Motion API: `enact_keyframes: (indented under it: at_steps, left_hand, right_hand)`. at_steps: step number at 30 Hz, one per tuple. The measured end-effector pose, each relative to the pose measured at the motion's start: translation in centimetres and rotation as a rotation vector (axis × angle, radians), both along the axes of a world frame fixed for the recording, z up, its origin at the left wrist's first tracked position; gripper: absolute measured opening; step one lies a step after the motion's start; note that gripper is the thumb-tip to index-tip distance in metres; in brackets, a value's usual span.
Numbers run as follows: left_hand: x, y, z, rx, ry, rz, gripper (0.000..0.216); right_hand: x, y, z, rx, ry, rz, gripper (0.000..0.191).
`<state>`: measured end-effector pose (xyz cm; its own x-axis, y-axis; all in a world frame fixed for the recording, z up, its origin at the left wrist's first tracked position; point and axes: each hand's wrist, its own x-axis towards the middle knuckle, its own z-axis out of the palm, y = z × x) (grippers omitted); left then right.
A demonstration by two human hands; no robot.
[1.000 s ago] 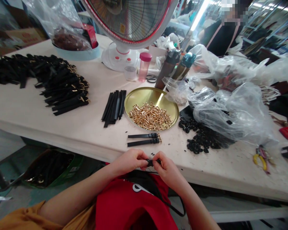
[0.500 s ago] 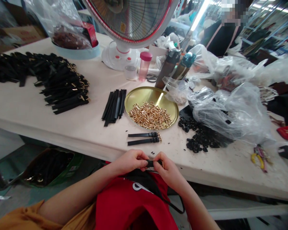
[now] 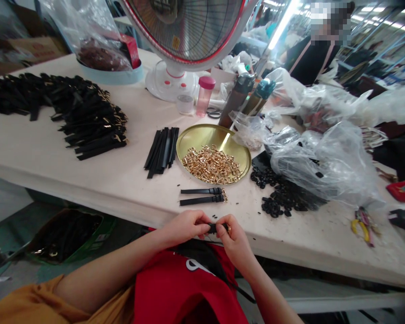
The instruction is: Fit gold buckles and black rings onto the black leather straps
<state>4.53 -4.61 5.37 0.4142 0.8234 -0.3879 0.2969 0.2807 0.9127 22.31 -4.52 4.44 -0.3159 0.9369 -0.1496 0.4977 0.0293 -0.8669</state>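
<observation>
Both hands meet just below the table's front edge, pinching one short black strap (image 3: 214,227) between them. My left hand (image 3: 184,227) grips its left end with closed fingers. My right hand (image 3: 234,238) is closed on the right end, where a small gold buckle shows. Two finished black straps with gold buckles (image 3: 202,196) lie on the table just beyond my hands. Behind them a round gold tray (image 3: 202,134) holds a heap of gold buckles (image 3: 211,164). A bundle of plain black straps (image 3: 162,150) lies left of the tray.
A large pile of buckled black straps (image 3: 81,117) covers the left of the table. Small black loops (image 3: 280,195) lie right of the tray beside clear plastic bags (image 3: 327,157). A fan (image 3: 185,40), bottles (image 3: 236,99) and pliers (image 3: 362,222) stand farther off. Another person (image 3: 310,49) sits across.
My hands have stayed at the table edge, working the same strap; the fingers shifted slightly and the view drifted a little.
</observation>
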Motion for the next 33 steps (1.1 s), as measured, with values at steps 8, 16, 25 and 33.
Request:
enact_keyframes:
  at_steps: [8,16,25,33]
  left_hand:
    - [0.1,1.1,-0.5,-0.022,0.075,-0.126,0.018]
    - [-0.8,2.0,0.3,-0.088,-0.017,-0.209,0.024]
    - [-0.1,1.4,0.5,-0.107,-0.048,-0.187,0.027]
    - [0.1,1.4,1.2,-0.053,-0.045,-0.209,0.024]
  right_hand:
    - [-1.0,0.0,-0.4,0.180,-0.182,-0.081,0.012]
    - [0.5,0.9,-0.9,-0.057,0.082,0.069,0.015]
    - [0.6,0.2,-0.7,-0.132,0.190,0.081,0.024]
    - [-0.1,0.4,0.3,-0.098,0.236,0.071,0.026]
